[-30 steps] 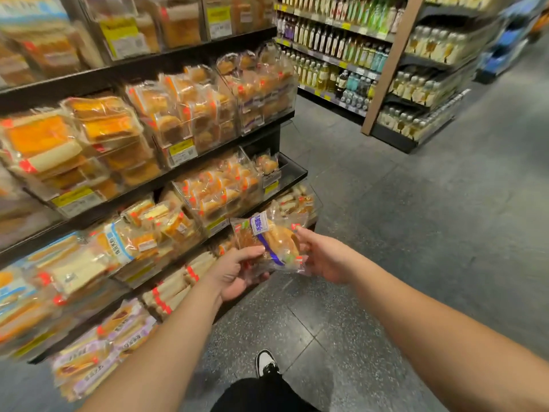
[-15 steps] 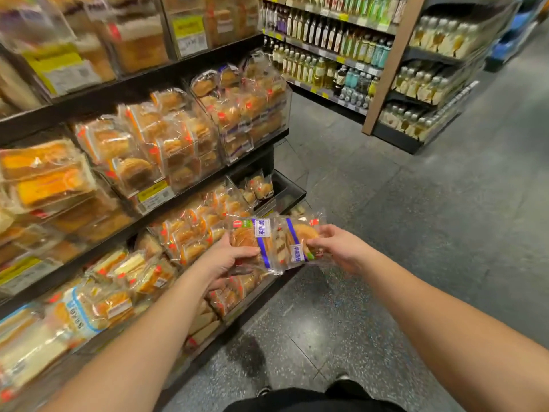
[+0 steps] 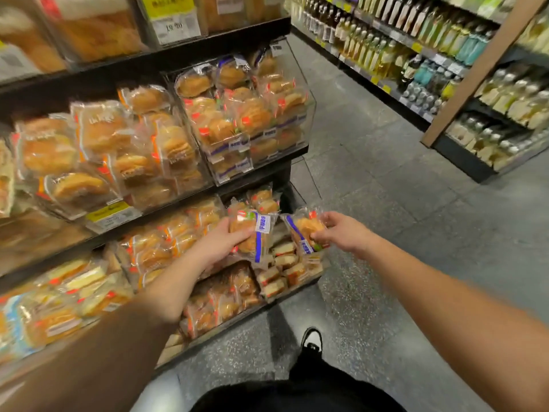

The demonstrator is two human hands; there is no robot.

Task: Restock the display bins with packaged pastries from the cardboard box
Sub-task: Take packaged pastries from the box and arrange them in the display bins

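My left hand (image 3: 218,248) grips a clear-wrapped pastry with a blue stripe (image 3: 252,233). A second, like pastry packet (image 3: 303,230) is pinched in my right hand (image 3: 341,233). Both packets hover in front of the right end of the middle shelf, a small gap between them. Above them stands a clear display bin (image 3: 307,114) heaped with the same blue-striped pastries. The cardboard box is not in view.
Black shelving (image 3: 208,46) on the left carries several clear bins of wrapped buns and cake slices (image 3: 282,272). Grey tiled aisle floor (image 3: 386,188) opens to the right. A shelf of bottles (image 3: 401,49) runs along the far side. My shoe (image 3: 312,340) stands below.
The two packets, held together a second ago, are now apart, one in each hand. My view has moved closer to the shelf's right end, toward the blue-striped bin.
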